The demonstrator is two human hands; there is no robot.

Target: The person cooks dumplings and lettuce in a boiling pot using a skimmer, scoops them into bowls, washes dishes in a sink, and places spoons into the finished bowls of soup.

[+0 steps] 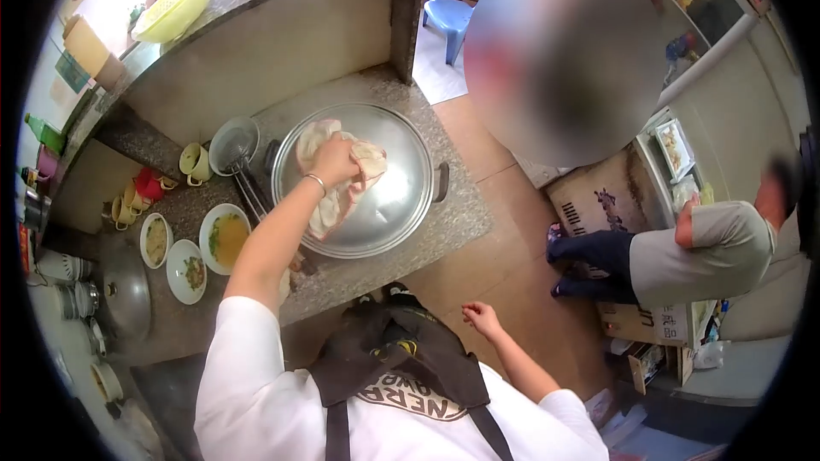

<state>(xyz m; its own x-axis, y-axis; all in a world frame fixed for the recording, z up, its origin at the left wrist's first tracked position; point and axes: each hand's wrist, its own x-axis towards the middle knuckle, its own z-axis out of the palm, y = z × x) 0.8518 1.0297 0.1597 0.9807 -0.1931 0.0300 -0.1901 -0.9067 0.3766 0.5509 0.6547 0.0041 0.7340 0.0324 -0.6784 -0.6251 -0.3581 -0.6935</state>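
My left hand (334, 161) reaches forward over the counter, fingers closed on a pale cloth (369, 162) with a reddish edge. The cloth is bunched up and drapes over the large round metal lid (395, 196), which has steam or haze around it. A dark side handle (442, 182) sticks out at the right of the pot under the lid. Away from the counter, my right hand (483, 318) hangs at my side over the floor. Its fingers are loosely bent and partly apart, and nothing shows in them.
Left of the pot lie a strainer (233, 145), a bowl of yellow broth (228, 239), a bowl with chopped food (187, 271) and several cups. A person in a grey shirt (700, 252) stands at right beside cardboard boxes. A blue chair (450, 13) stands beyond the counter.
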